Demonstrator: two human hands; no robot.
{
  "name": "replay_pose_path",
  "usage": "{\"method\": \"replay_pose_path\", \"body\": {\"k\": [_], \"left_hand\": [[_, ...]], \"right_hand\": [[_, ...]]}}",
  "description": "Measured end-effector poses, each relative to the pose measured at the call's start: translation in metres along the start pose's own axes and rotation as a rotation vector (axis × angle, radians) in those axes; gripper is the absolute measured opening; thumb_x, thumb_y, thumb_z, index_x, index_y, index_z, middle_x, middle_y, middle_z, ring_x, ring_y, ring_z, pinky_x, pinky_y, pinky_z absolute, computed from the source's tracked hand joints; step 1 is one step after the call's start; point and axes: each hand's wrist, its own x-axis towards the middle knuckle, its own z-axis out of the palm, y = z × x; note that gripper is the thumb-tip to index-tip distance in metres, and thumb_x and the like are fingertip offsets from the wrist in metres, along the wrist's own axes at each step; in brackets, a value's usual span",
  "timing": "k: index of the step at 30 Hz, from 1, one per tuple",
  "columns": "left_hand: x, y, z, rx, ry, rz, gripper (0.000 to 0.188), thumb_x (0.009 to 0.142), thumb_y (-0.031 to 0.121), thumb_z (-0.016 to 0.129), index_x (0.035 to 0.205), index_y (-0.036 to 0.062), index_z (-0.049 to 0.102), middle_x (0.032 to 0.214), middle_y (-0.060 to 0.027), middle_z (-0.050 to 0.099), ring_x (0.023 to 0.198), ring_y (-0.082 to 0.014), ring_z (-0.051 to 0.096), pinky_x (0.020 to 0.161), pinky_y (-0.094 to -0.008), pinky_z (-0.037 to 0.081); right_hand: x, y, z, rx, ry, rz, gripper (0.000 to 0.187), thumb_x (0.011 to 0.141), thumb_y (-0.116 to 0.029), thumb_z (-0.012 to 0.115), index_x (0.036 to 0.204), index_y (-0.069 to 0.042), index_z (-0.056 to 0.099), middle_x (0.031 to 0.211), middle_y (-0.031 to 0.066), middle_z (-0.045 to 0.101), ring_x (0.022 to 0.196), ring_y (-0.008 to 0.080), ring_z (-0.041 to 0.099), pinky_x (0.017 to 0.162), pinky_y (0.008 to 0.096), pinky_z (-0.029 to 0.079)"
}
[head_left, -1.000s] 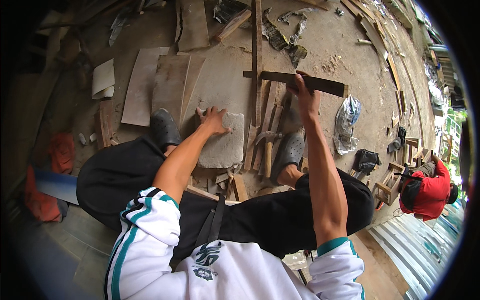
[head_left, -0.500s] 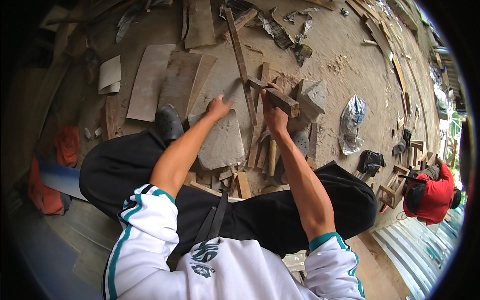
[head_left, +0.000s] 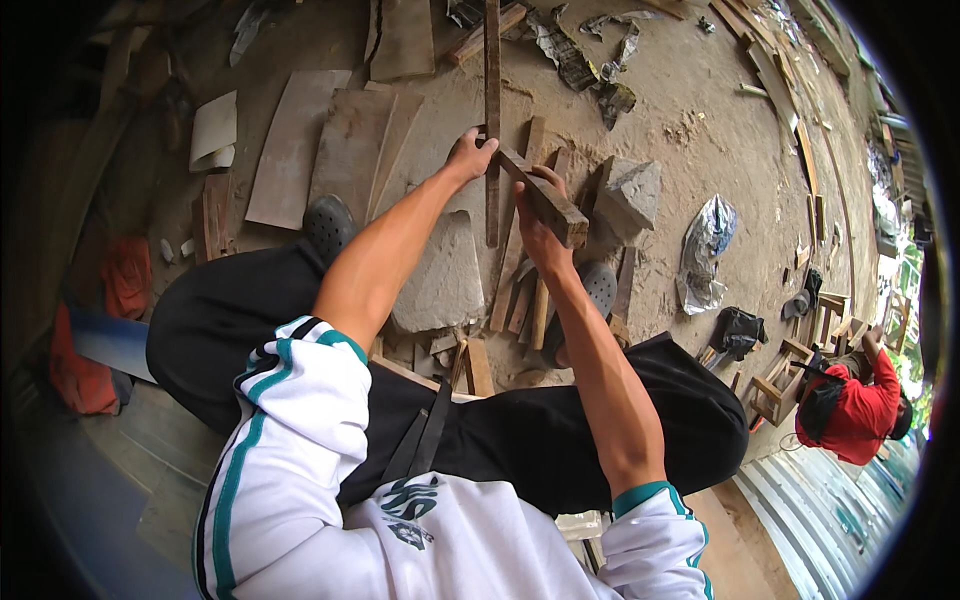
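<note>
My left hand [head_left: 468, 155] grips a long narrow wooden strip [head_left: 492, 110] that stands nearly upright over the ground. My right hand [head_left: 533, 215] holds a short thick wooden block [head_left: 545, 200] slanted against that strip, its upper end touching the strip by my left fingers. Below both hands lies a flat grey stone slab [head_left: 443, 275] between my feet, with several short wood sticks [head_left: 520, 300] beside it.
Flat boards [head_left: 345, 150] lie on the dirt at the upper left. A grey rock [head_left: 628, 190] and a crumpled silver bag [head_left: 705, 245] sit to the right. A person in red [head_left: 850, 405] crouches by small wooden frames [head_left: 780, 375] at the far right.
The long strip has swung from slanted to nearly upright, and my left hand has left the stone slab and taken hold of it. My right hand brought the block against the strip.
</note>
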Motion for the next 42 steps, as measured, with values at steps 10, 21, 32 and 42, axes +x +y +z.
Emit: {"method": "replay_pose_path", "body": {"k": [10,21,32,42], "left_hand": [[-0.019,0.009,0.006,0.013,-0.039,-0.056,0.051,0.090,0.033,0.055,0.124,-0.0051,0.049,0.117,-0.0228,0.060,0.109,-0.0330,0.059,0.094,-0.0386,0.044],[-0.002,0.010,0.017,-0.076,-0.052,-0.227,0.075,0.088,0.055,0.052,0.121,-0.0121,0.051,0.112,-0.0263,0.061,0.107,-0.0339,0.060,0.093,-0.0391,0.044],[0.003,0.023,0.007,0.245,-0.004,-0.269,0.095,0.084,0.075,0.038,0.114,-0.0132,0.059,0.113,-0.0312,0.061,0.106,-0.0383,0.061,0.090,-0.0416,0.047],[0.010,-0.015,0.024,0.051,0.075,-0.311,0.085,0.087,0.072,0.041,0.100,-0.0096,0.062,0.083,-0.0168,0.064,0.066,-0.0261,0.063,0.062,-0.0378,0.050]], "right_hand": [[-0.021,0.008,-0.030,-0.061,-0.268,0.044,0.043,0.092,-0.021,0.058,0.131,-0.011,0.048,0.119,0.0159,0.062,0.103,0.0269,0.064,0.083,0.0350,0.049],[0.014,-0.025,-0.068,0.473,-0.449,0.916,0.075,0.088,-0.047,0.061,0.140,0.001,0.037,0.114,0.0188,0.057,0.084,0.0242,0.065,0.060,0.0365,0.054],[0.010,-0.038,-0.059,0.573,-0.387,0.886,0.060,0.085,-0.011,0.068,0.137,0.005,0.042,0.084,0.0083,0.062,0.062,0.0148,0.061,0.048,0.0290,0.051],[-0.028,-0.003,-0.044,0.459,-0.393,0.774,0.067,0.081,-0.013,0.068,0.140,0.004,0.041,0.099,0.0138,0.067,0.075,0.0128,0.063,0.066,0.0261,0.051]]}}
